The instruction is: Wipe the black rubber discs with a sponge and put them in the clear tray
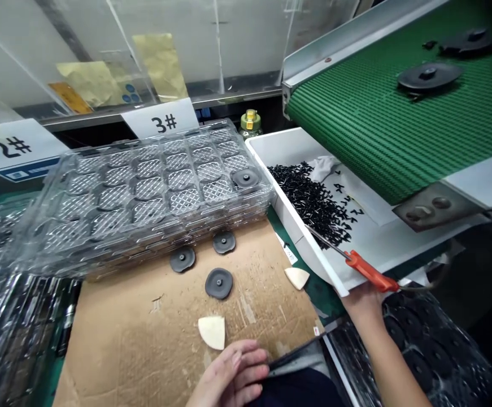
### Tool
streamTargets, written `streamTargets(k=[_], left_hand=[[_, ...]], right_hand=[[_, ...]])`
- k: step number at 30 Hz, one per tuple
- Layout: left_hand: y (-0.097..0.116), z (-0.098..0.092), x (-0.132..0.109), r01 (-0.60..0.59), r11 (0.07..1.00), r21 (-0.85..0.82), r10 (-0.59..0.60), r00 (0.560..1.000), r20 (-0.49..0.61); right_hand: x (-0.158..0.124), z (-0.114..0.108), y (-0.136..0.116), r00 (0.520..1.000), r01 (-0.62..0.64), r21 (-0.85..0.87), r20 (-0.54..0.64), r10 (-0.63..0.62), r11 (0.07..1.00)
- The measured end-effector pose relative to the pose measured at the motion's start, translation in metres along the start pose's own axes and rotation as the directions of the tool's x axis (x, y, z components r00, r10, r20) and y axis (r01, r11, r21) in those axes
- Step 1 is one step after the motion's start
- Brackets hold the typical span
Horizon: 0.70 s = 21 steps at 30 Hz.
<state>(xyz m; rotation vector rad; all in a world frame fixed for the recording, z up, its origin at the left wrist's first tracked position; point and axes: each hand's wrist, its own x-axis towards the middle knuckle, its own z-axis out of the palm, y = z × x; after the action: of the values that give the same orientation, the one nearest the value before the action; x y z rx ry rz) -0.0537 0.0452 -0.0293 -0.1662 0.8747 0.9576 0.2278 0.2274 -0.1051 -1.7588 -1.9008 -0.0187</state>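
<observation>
My left hand (236, 376) rests at the front edge of the cardboard (144, 322), fingers loosely bent and apart, holding nothing. Just above it lies a cream wedge-shaped pad (212, 332); a second pad (297, 277) is at the cardboard's right side. Three dark discs, one of them (219, 283) nearest me, lie below the stacked clear trays (152, 198). My right hand (363, 299) is at the near edge of the white bin (326, 265), its fingers mostly hidden beneath the rim and an orange-handled tool (370, 271). Small black parts (309, 198) are heaped in the bin.
A green conveyor belt (356, 107) at the upper right carries dark discs (430, 76). More clear trays (0, 328) stand at the left. Trays with dark discs (436, 356) are at the lower right. A green bottle (251, 124) stands behind the bin.
</observation>
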Motion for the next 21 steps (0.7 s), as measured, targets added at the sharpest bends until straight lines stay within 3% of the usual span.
streamTargets(k=[4,8,12,15,21], left_hand=[[0.006,-0.005,-0.005,-0.017,1.000,0.012,0.017,1.000,0.003],[0.014,-0.014,-0.008,-0.062,0.998,0.022,0.062,0.998,-0.010],[0.018,-0.020,-0.011,-0.126,0.992,0.005,0.126,0.991,-0.051],[0.015,-0.025,-0.015,-0.170,0.985,-0.040,0.167,0.984,-0.065],[0.006,-0.044,-0.031,-0.209,0.971,-0.116,0.193,0.972,-0.136]], right_hand=[[-0.022,-0.011,-0.011,0.992,-0.062,0.037,-0.106,0.066,0.997],[-0.059,-0.029,-0.057,0.985,-0.056,0.154,-0.155,0.080,0.986],[-0.079,-0.037,-0.118,0.987,0.138,0.343,0.036,-0.160,0.929],[-0.073,-0.030,-0.157,0.931,0.200,0.453,0.188,-0.312,0.869],[-0.045,0.002,-0.206,0.818,0.185,0.528,0.385,-0.428,0.829]])
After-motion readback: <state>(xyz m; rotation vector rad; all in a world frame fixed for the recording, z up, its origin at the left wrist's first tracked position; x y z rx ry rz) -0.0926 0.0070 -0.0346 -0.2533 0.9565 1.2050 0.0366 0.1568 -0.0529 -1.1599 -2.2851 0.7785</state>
